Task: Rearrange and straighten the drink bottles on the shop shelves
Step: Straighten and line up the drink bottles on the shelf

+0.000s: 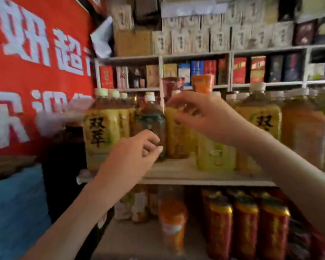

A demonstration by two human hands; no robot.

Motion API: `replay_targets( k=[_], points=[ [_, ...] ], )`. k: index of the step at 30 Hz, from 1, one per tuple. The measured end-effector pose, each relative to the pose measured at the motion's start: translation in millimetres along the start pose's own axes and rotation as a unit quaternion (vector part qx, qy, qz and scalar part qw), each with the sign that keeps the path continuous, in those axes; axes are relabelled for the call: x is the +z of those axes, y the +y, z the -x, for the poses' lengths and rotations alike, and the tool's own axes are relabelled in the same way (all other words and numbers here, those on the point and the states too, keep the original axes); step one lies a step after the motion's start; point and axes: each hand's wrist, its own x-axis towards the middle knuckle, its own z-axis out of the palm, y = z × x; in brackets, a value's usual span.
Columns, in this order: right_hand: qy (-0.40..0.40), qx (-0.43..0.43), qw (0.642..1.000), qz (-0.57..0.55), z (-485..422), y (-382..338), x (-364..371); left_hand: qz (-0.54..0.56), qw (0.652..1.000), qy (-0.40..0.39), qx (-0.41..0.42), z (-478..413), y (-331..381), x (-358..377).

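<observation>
Head view, frame blurred by motion. My right grip [204, 117] is up on the top shelf [176, 173], fingers curled over the shoulder of an amber bottle [176, 143], thumb on its front. My left grip [133, 156] sits lower and to the left of the right one, fingers curled with thumb and forefinger tips close together in front of a dark green bottle [150, 119]; I cannot tell whether it holds anything. The two bottles stand side by side, touching. Left of the left grip stands a big yellow-label bottle [101, 136]. Below both grips, a lower shelf carries red-and-gold bottles [246, 222]. Far left of the left grip hangs a red banner [36, 72].
</observation>
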Motion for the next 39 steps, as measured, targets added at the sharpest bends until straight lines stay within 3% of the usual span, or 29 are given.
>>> replay_targets(
  k=[5,8,11,14,17,22,27,33,36,38,39],
  points=[
    [0.013,0.133,0.991,-0.005,-90.7,1.8,63.5,-0.027,0.996,0.086,0.015,-23.4,-45.5,-31.4],
    [0.014,0.226,0.973,-0.045,-116.4,7.1,90.2,-0.052,0.997,0.052,-0.039,-34.5,-62.6,-25.8],
    [-0.006,0.267,0.964,0.001,-132.0,15.7,112.6,-0.066,0.995,-0.001,-0.076,-43.3,-77.3,-14.5],
    [0.065,0.296,0.953,-0.009,-139.0,31.0,131.3,-0.043,0.996,-0.008,-0.08,-47.8,-85.7,-5.6],
    [0.123,0.298,0.946,-0.003,-142.0,36.5,137.6,-0.043,0.997,0.005,-0.063,-45.1,-88.1,0.1],
    [0.231,0.215,0.948,-0.037,-122.0,26.2,147.0,-0.041,0.998,-0.002,-0.053,-40.0,-91.3,3.8],
    [0.29,0.162,0.942,-0.05,-104.6,9.1,137.3,-0.039,0.995,0.081,-0.034,-26.9,-71.1,17.4],
    [0.319,0.143,0.933,-0.087,-93.7,-9.0,97.6,0.058,0.976,0.21,0.01,-39.2,-67.5,20.0],
    [0.303,0.137,0.936,-0.112,-79.4,-24.5,71.8,0.269,0.961,0.066,-0.01,-50.4,-55.5,9.0],
    [0.294,0.139,0.938,-0.115,-59.7,-33.0,53.9,0.417,0.909,-0.025,0.005,-48.3,-36.6,10.9],
    [0.286,0.134,0.942,-0.117,-49.5,-36.2,46.9,0.453,0.891,-0.03,0.02,-42.7,-28.4,13.6]
  ],
)
